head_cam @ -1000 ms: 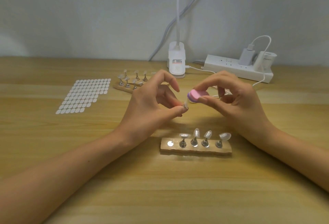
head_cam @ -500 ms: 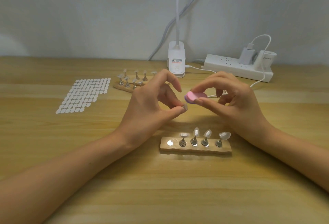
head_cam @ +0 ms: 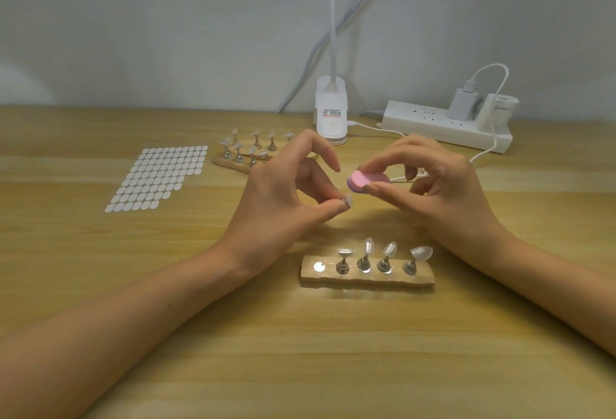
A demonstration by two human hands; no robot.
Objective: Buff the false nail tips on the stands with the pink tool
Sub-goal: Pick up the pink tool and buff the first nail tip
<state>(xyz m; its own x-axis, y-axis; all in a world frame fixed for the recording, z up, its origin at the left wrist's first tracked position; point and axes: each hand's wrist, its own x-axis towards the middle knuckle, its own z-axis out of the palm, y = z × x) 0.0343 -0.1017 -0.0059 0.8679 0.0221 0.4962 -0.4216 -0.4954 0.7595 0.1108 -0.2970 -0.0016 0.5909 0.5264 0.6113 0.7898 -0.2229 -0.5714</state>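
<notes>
My left hand (head_cam: pixel 283 198) pinches a small clear false nail tip (head_cam: pixel 348 199) between thumb and middle finger, above the table. My right hand (head_cam: pixel 433 192) grips the pink oval buffing tool (head_cam: pixel 368 178) between thumb and forefinger, its edge close to the tip. Below both hands lies a wooden holder (head_cam: pixel 366 277) with several metal stands; three carry clear nail tips (head_cam: pixel 389 249), one stand top is bare, and the leftmost spot shows only a round metal disc (head_cam: pixel 319 266).
A second wooden holder (head_cam: pixel 243 155) with several nail stands sits behind my left hand. A sheet of white oval stickers (head_cam: pixel 160 175) lies at the left. A white lamp clamp base (head_cam: pixel 331 115), a power strip (head_cam: pixel 446 127) with chargers and a white cable stand at the back.
The pink tool has shifted back and forth slightly beside the nail tip; my left hand keeps its pinch in nearly the same place.
</notes>
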